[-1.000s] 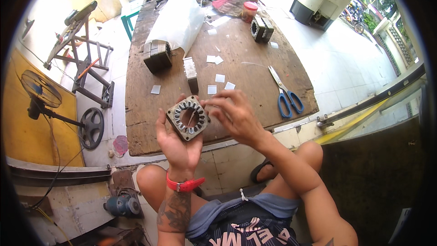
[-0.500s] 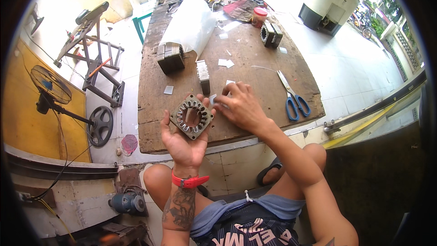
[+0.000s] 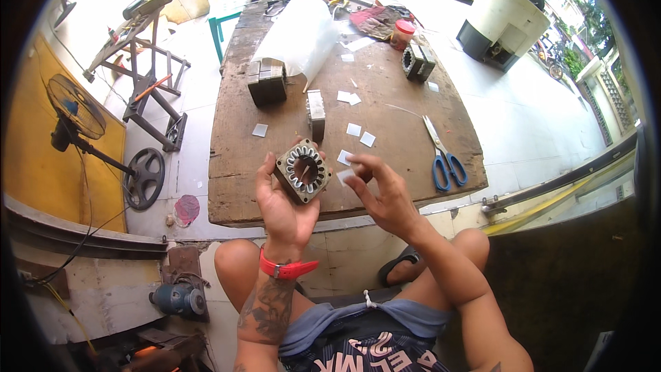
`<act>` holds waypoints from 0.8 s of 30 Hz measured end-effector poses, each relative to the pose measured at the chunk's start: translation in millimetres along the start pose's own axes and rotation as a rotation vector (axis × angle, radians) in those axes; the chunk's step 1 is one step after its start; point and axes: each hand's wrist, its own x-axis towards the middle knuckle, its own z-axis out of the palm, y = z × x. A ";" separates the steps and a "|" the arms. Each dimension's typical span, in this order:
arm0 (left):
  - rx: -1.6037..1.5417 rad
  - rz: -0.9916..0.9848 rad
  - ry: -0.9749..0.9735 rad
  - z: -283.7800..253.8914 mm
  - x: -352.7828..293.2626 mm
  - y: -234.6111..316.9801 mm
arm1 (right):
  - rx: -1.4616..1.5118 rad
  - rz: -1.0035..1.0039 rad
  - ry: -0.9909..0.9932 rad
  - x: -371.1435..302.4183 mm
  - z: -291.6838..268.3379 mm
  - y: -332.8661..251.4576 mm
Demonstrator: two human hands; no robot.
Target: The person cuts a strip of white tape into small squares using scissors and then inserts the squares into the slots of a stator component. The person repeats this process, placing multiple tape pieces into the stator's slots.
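Note:
My left hand (image 3: pixel 284 210) is palm up, its fingers curled round a square metal motor stator core (image 3: pixel 303 171). White liners loop through the slots around the core's round hole. Just right of it, my right hand (image 3: pixel 385 196) hovers low over the table, thumb and index finger apart. Beside its index fingertip is a small white paper square (image 3: pixel 344 157); another white square (image 3: pixel 343 177) is at the thumb tip. Whether the thumb touches that one I cannot tell. Beyond the hands stands a narrow stator core (image 3: pixel 315 116), with loose white squares (image 3: pixel 368 139) to its right.
Blue-handled scissors (image 3: pixel 447 165) lie on the wooden table (image 3: pixel 234 179) at right. Further back are a dark stator core (image 3: pixel 267 86), a second core (image 3: pixel 418 63), a red-lidded jar (image 3: pixel 402 34) and a white plastic sheet (image 3: pixel 296 34). A fan (image 3: pixel 77 114) stands at left.
My right hand has drawn back from the stator core toward the right and nearer me, uncovering several white squares. The core has turned slightly in my left hand. The view has shifted a little.

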 end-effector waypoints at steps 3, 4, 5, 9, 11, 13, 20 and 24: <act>0.051 -0.112 -0.006 -0.9 -1.3 -5.6 | -0.100 -0.133 0.014 13.9 -8.4 3.3; 0.069 -0.130 0.003 -1.3 -2.1 -7.7 | -0.104 -0.148 -0.016 15.6 -10.5 4.0; 0.079 -0.152 -0.006 -1.8 -3.2 -8.7 | -0.147 -0.186 -0.042 16.2 -11.1 4.6; 0.047 -0.149 0.010 -3.9 -3.1 -11.1 | -0.274 -0.305 -0.014 13.3 -9.3 7.1; 0.052 -0.150 -0.001 -3.5 -3.7 -12.5 | -0.315 -0.328 -0.007 12.7 -8.1 8.2; 0.056 -0.143 -0.014 -1.8 -4.1 -13.7 | -0.319 -0.307 -0.010 13.2 -7.1 9.0; 0.111 -0.093 0.014 6.6 -7.1 -14.7 | -0.377 -0.396 -0.114 10.8 -8.9 11.5; 0.068 -0.085 -0.017 7.2 -8.9 -15.5 | -0.094 -0.124 -0.053 4.5 4.7 8.9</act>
